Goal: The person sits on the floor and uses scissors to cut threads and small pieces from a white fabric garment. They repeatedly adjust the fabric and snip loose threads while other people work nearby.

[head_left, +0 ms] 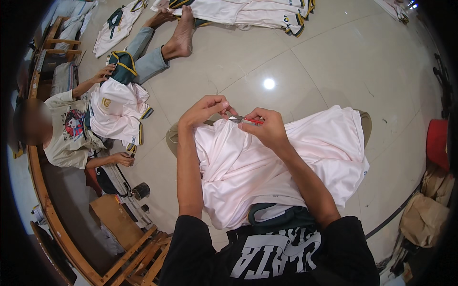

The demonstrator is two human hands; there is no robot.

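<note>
A pale pinkish-white shirt (238, 162) with a dark green collar (281, 215) lies bunched across my lap. My right hand (269, 127) is closed around small thread snips (253, 121) with a red handle, their metal blades pointing left at the shirt's far edge. Facing it, my left hand (210, 110) is bent at the wrist, its fingers pinched at that edge beside the blade tips. Any thread between the fingers is too fine to make out.
On the left another person (71, 128) sits handling a similar shirt (117, 112). More shirts (248, 12) lie on the tiled floor (315, 52) at the far side. Wooden frames (138, 257) stand lower left; a red object (436, 143) and brown bags (424, 214) are at right.
</note>
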